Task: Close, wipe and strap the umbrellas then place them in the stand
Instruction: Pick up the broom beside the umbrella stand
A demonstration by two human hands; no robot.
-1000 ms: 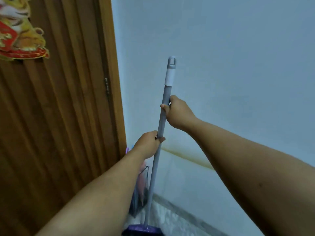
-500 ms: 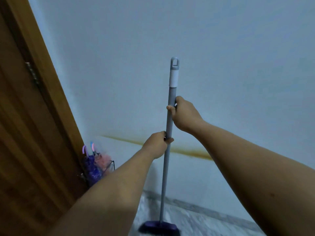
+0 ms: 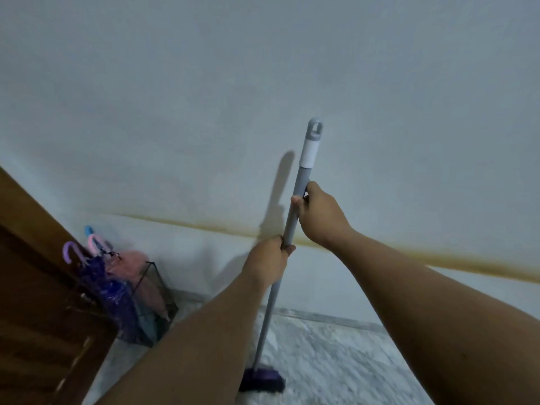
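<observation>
**Umbrellas in the stand; you are holding a broom**

The umbrellas [image 3: 117,276], purple, pink and blue, stand folded in the wire stand [image 3: 157,305] at the far left, beside the wooden door [image 3: 38,302]. By that, the placing looks done; you cannot tell from here whether each is strapped. Your left hand [image 3: 270,258] and right hand [image 3: 321,214] each grip the grey broom handle [image 3: 295,206] tightly, its purple head [image 3: 263,378] on the marble floor [image 3: 336,361]. No readable writing anywhere.
</observation>
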